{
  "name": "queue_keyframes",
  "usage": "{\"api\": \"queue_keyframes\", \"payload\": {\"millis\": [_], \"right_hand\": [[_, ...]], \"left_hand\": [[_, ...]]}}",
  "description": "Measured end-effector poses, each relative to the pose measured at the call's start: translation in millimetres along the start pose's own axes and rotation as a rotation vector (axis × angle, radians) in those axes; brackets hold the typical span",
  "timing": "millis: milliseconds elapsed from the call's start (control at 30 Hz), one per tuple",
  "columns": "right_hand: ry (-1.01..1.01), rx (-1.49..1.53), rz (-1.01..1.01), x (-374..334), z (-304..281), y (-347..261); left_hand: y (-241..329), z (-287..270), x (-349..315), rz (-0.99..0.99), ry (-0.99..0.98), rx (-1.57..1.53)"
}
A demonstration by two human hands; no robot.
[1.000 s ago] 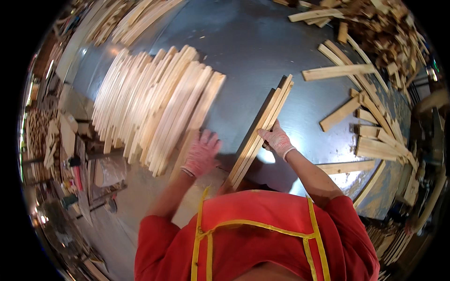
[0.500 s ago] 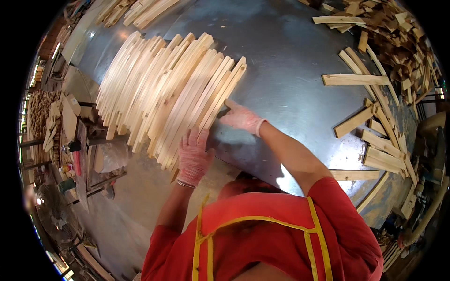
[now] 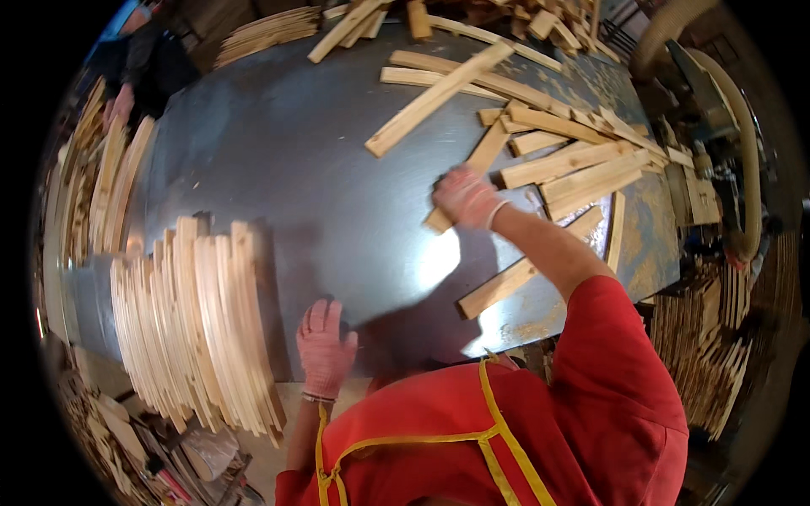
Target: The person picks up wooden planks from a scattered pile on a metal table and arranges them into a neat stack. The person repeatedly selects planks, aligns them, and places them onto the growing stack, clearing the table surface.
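My right hand [image 3: 467, 199], in a pinkish knitted glove, is closed over the near part of a wooden slat [image 3: 489, 150] at the edge of a loose heap. The slat's near end pokes out below the fingers, and its far end meets other pieces. My left hand [image 3: 326, 349], gloved alike, is held with its fingers stretched out at the table's near edge, with nothing in it. Left of it lies a row of pale slats [image 3: 190, 325] packed side by side, apart from the hand.
Loose slats [image 3: 591, 169] lie crisscrossed on the metal table [image 3: 312, 152] at the right, with sawdust around them. More wood pieces are piled at the far edge. A co-worker's hand [image 3: 121, 105] is beside slats at the far left. A thick hose [image 3: 742, 152] curves at the right.
The view has turned to the right. Both hands have left the packed row: the right has reached out to a loose slat, while the left has drawn off the row's near end.
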State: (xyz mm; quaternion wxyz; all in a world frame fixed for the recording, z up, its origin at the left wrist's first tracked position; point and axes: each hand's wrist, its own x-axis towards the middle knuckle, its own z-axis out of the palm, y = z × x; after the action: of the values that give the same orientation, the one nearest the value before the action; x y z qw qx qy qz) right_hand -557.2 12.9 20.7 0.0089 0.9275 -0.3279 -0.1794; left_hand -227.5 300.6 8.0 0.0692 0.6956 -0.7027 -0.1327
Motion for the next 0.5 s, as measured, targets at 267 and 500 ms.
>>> {"api": "queue_keyframes", "payload": {"millis": [267,500], "right_hand": [[0.495,0.628,0.471,-58,-21,10],[0.174,-0.002,0.571,-196,125,248]], "left_hand": [[123,34,90,-0.025,-0.267,0.066],[118,43,95,0.023,-0.371,0.013]]}}
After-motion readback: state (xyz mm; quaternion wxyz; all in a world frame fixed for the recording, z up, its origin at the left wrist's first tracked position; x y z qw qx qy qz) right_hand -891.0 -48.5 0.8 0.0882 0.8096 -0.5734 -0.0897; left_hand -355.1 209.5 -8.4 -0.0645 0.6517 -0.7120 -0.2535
